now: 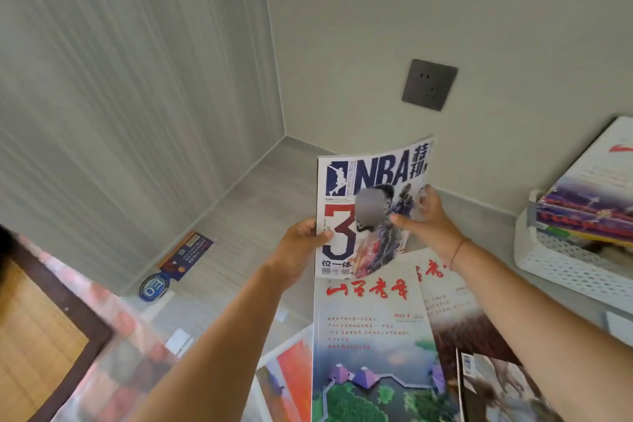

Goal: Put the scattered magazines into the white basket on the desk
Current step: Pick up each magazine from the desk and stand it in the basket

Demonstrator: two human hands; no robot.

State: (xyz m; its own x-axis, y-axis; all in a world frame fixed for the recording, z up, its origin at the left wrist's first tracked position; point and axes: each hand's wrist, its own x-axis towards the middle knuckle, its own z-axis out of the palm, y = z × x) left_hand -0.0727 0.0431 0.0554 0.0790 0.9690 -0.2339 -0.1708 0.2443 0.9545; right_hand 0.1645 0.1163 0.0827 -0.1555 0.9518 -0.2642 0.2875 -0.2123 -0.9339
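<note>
Both hands hold the basketball magazine (pixel 368 212) up in the air above the desk (pixel 246 216), the left hand (pixel 301 243) pinching its left edge and the right hand (pixel 430 219) gripping its right edge, near the white basket (pixel 561 264) of magazines.

- Looks like a home room or small office corner w/ a desk (pixel 246 216): pale grey wood-grain top set into a corner betw. two walls.
- Left wall (pixel 102 79) has grey streaked panelling; right wall plain, w/ a dark wall socket (pixel 429 84) just above desk level.
- White perforated basket (pixel 561 267) at desk's right edge, magazines stacked in it.
- More magazines (pixel 370 336) spread across the desk, Chinese titles, so reading/storage spot.
- Stickers (pixel 154 286) on desk near left wall.
- Brown-framed wooden surface (pixel 37 336) at lower left; can't tell what it is.
</note>
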